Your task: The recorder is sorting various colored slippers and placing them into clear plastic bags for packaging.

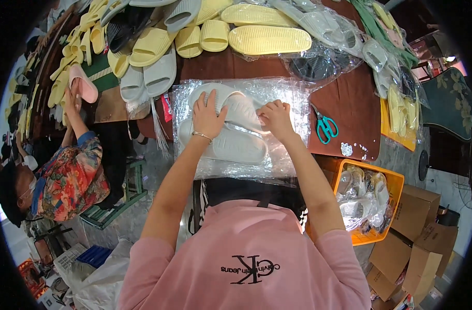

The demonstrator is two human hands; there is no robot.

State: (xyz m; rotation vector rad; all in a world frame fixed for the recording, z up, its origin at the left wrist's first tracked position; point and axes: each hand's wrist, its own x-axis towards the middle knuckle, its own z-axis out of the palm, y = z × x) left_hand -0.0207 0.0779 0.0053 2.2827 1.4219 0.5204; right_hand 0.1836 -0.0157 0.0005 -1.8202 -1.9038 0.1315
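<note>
A pair of white slippers lies side by side on a clear plastic bag or sheet (293, 93) in front of me. My left hand (208, 116) rests with fingers spread on the upper slipper (241, 106), near its left part. At that slipper's right end, my right hand (276, 117) has its fingers curled together in a pinch; what is between them is too small to make out. The lower slipper (238, 145) sits nearer to me, below my left wrist. Whether the slippers are inside the plastic or on top of it, I cannot tell.
Teal-handled scissors (326, 128) lie right of the plastic. Yellow slippers (269, 40) and grey ones line the table's far side. An orange crate (370, 206) of bagged slippers stands at lower right, beside cardboard boxes (417, 212). At left, a seated person holds a pink slipper (83, 83).
</note>
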